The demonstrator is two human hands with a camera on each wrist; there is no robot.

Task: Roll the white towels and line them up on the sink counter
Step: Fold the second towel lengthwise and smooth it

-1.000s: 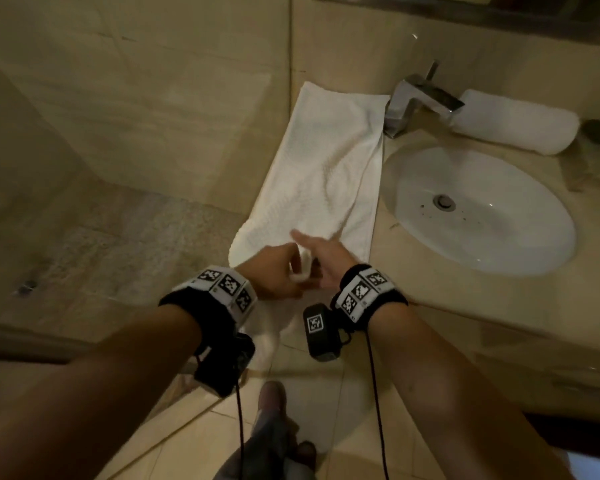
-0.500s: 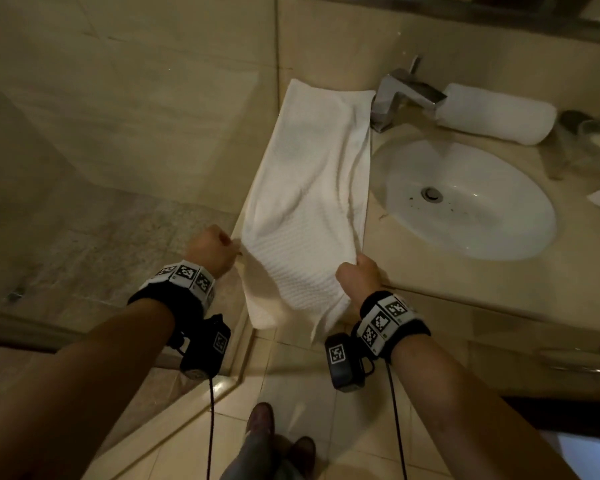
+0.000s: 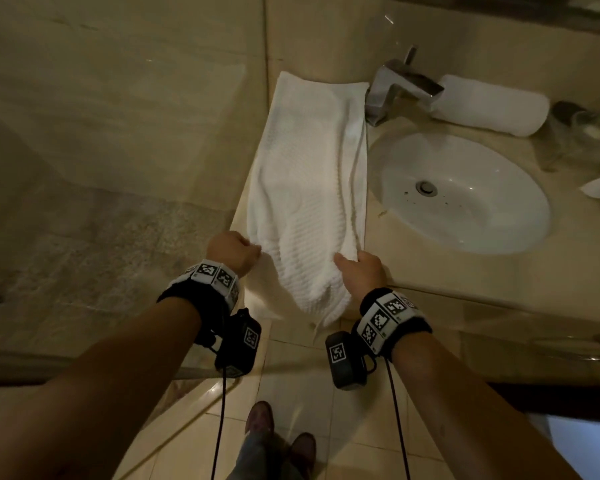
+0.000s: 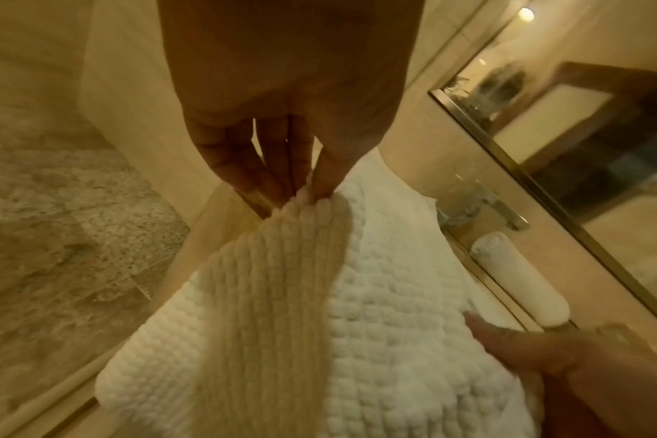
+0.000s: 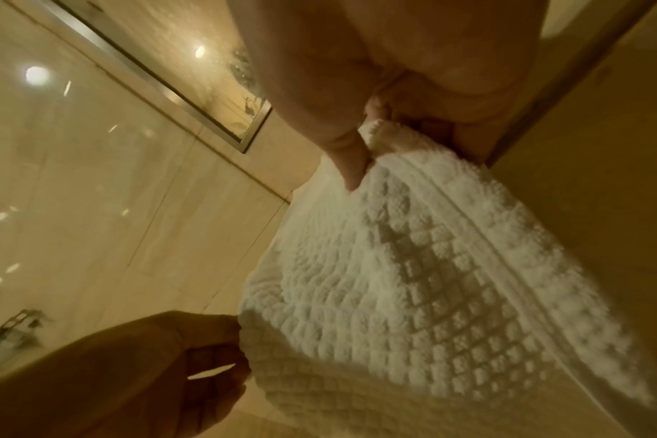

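Both forearms are bare, and each wrist wears a black band (image 3: pixel 201 299) faced with white tiles printed in black square codes. A black camera box (image 3: pixel 238 342) with its own code tag hangs under each wrist, trailing a thin black cable (image 3: pixel 219 427). Below are dark trousers and brown shoes (image 3: pixel 258 419).

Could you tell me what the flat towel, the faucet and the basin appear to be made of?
Flat towel: white cotton-like terry with a waffle grid, soft and matte. Faucet: metal, probably chromed, with bright angular reflections. Basin: glossy white, likely glazed ceramic, judging by its sharp highlights.
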